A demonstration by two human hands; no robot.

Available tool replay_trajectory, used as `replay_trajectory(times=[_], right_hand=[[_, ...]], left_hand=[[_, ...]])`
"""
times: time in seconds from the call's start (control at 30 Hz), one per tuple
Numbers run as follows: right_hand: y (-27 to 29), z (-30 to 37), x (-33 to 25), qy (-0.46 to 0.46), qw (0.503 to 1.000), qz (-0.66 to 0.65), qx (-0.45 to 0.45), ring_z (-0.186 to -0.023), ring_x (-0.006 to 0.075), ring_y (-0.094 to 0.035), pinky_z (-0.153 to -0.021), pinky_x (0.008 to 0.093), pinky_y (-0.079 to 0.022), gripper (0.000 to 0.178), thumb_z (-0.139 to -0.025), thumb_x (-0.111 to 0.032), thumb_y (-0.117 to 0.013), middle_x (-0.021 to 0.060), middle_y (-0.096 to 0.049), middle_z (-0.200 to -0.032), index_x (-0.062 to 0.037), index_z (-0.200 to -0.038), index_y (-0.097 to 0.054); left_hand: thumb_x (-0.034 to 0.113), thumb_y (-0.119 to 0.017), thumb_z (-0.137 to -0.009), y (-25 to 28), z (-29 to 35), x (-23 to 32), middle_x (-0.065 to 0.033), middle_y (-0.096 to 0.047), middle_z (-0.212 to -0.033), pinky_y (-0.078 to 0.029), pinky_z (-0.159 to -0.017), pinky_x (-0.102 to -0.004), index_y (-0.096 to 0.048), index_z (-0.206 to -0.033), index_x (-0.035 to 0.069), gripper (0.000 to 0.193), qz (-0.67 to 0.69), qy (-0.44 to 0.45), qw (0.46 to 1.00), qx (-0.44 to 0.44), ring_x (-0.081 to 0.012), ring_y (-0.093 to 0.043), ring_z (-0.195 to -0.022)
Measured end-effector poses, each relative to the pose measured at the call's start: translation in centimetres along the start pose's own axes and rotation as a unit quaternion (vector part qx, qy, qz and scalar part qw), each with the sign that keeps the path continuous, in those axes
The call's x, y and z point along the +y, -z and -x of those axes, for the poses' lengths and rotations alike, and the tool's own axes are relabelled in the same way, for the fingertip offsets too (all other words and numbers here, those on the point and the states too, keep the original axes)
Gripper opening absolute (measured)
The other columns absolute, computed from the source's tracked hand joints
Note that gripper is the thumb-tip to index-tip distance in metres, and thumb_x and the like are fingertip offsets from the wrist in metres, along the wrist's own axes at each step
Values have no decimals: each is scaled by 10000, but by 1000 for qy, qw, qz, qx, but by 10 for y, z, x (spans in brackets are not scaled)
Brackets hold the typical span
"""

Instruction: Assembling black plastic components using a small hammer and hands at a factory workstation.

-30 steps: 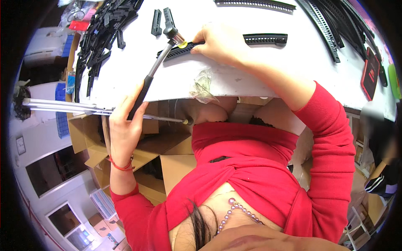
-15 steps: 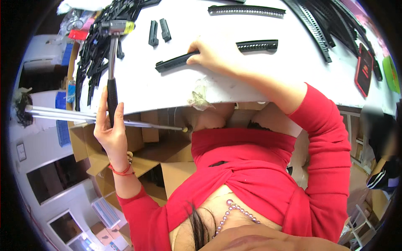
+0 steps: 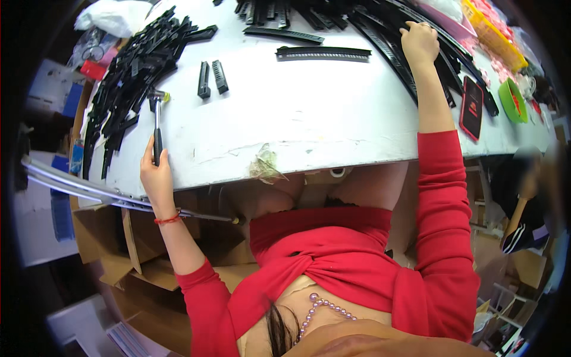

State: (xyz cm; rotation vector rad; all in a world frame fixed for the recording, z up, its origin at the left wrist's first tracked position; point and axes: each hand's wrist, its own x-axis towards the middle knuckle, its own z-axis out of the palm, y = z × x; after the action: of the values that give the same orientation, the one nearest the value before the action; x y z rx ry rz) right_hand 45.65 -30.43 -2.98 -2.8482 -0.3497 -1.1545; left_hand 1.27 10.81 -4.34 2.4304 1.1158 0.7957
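Observation:
My left hand point(image 3: 157, 181) is closed round the black grip of a small hammer point(image 3: 157, 140). The hammer's head rests at the edge of a heap of short black plastic pieces point(image 3: 148, 59). At the far right my right hand point(image 3: 421, 44) reaches over a bundle of long black slotted strips point(image 3: 386, 50), fingers curled down onto them and partly hidden. Two short black pieces point(image 3: 204, 80) lie side by side right of the hammer. Farther back, a single slotted strip point(image 3: 324, 54) lies crosswise, with another dark strip point(image 3: 284, 35) behind it.
A red-edged phone point(image 3: 472, 108) and a green bowl point(image 3: 513, 101) sit at the right, near a yellow basket point(image 3: 493, 33). Crumpled clear plastic point(image 3: 266, 165) hangs at the table's front edge. Cardboard boxes point(image 3: 148, 256) stand below left. Another person point(image 3: 523, 196) is at the right.
My right hand has gone from the black strip in mid-table to the long strips at far right. That strip and the piece beside it have left mid-table. The hammer has lowered.

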Motion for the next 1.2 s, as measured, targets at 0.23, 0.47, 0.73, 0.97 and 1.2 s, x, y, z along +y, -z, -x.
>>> replay_trajectory(times=[0.23, 0.47, 0.73, 0.97, 1.2], right_hand=[[74, 38, -150, 226, 926, -281, -113, -1020, 247, -598, -876, 365, -510, 219, -863, -278, -694, 41, -681, -1005, -123, -1002, -760], [73, 60, -169, 246, 895, -294, -230, -980, 271, -623, -847, 369, -510, 214, -843, -201, -695, 89, -685, -1009, -76, -1012, -737], [128, 89, -182, 223, 678, -694, -97, -896, 240, -670, -782, 335, -531, 181, -886, -76, -667, 96, -683, -893, -65, -1052, -594], [127, 73, -149, 46, 394, -856, -331, -1015, 161, -644, -905, 296, -510, 146, -884, -14, -662, 80, -690, -945, -59, -1010, -604], [83, 77, -130, 216, 692, -607, -326, -830, 138, -655, -794, 267, -525, 133, -852, -49, -674, 73, -676, -885, -22, -980, -697]], left_hand=[[154, -678, -884, 5, 7, -16, -112, -536, -990, -498, -782, -342, -586, -1354, 161, 479, -48, 21, 998, 17, -211, -577, -776], [155, -682, -877, 5, 2, -6, -136, -511, -1068, -472, -900, -372, -583, -1343, 125, 477, -80, -9, 997, -3, -283, -563, -955], [172, -708, -867, -8, 9, 32, -137, -540, -1129, -445, -947, -373, -624, -1278, 87, 428, -186, -108, 974, 71, -294, -548, -1050], [145, -711, -877, -33, 11, 94, -129, -553, -1122, -455, -938, -349, -624, -1287, 108, 421, 44, -236, 970, 37, -259, -555, -1080], [151, -673, -879, -73, -51, 101, -145, -636, -980, -476, -896, -380, -681, -1094, 41, 242, 42, -295, 954, 19, -313, -589, -968]])
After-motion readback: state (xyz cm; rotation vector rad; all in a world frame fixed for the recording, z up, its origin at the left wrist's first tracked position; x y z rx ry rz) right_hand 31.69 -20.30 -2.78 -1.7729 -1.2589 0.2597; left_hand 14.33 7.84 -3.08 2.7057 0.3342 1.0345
